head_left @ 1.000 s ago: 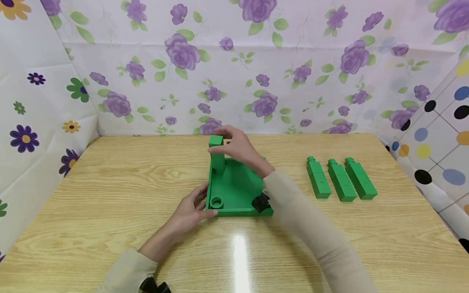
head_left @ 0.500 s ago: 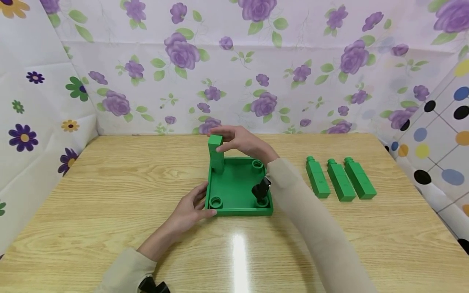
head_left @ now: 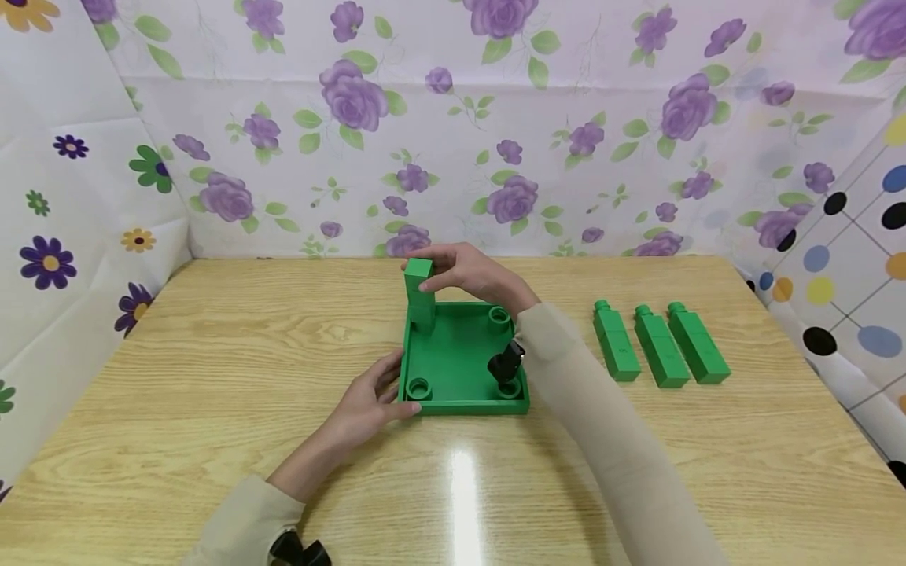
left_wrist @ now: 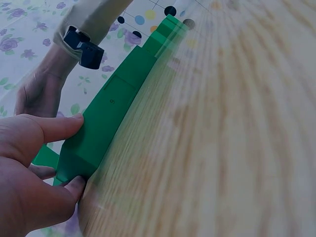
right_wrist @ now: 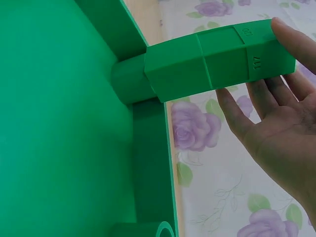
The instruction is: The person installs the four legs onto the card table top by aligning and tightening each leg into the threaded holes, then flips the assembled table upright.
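A shallow green square tray (head_left: 463,354) lies on the table, with round sockets in its corners. At its back-left corner stands an upright green square post (head_left: 421,303), its round lower end in the corner socket. My right hand (head_left: 470,271) holds the post near its top, thumb and fingers on different faces. In the right wrist view, the post (right_wrist: 202,61) shows raised numbers, and the fingertips touch its sides. My left hand (head_left: 364,405) grips the front-left corner of the tray, thumb at the front wall. The left wrist view shows the tray wall (left_wrist: 111,108) between thumb and fingers.
To the right, several similar posts lie in a row: a left one (head_left: 616,342), a middle one (head_left: 661,347) and a right one (head_left: 698,344), knobbed ends facing away. Flowered cloth (head_left: 453,141) hangs along the table's back edge. A socket (head_left: 419,388) shows at the front left.
My right thumb has slid right across the post's front, and the right forearm has shifted slightly right, uncovering sockets on the tray's right side. The left hand and tray stay put.
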`<state>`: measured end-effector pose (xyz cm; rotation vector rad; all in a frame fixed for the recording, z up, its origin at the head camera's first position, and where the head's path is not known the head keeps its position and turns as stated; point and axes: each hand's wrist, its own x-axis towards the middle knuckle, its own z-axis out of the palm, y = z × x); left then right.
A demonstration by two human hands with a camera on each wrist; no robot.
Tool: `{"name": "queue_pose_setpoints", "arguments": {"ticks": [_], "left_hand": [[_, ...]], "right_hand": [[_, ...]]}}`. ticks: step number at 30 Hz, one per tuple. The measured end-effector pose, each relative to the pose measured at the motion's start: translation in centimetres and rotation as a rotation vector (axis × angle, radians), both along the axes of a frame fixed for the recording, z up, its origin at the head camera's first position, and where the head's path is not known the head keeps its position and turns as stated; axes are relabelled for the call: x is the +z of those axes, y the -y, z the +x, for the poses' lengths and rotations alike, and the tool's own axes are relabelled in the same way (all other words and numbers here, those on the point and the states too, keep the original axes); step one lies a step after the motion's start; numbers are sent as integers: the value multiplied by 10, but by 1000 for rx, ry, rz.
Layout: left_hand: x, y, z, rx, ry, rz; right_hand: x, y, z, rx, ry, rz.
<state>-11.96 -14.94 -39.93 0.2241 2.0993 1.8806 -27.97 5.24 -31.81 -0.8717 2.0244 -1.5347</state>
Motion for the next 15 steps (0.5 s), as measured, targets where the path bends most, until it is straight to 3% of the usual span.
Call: {"name": "queue_pose_setpoints", "arguments": {"ticks": [15], "left_hand": [[1,0,0,7,17,8]], "right_hand": [[-3,4,9,-127,-141,100]]}}
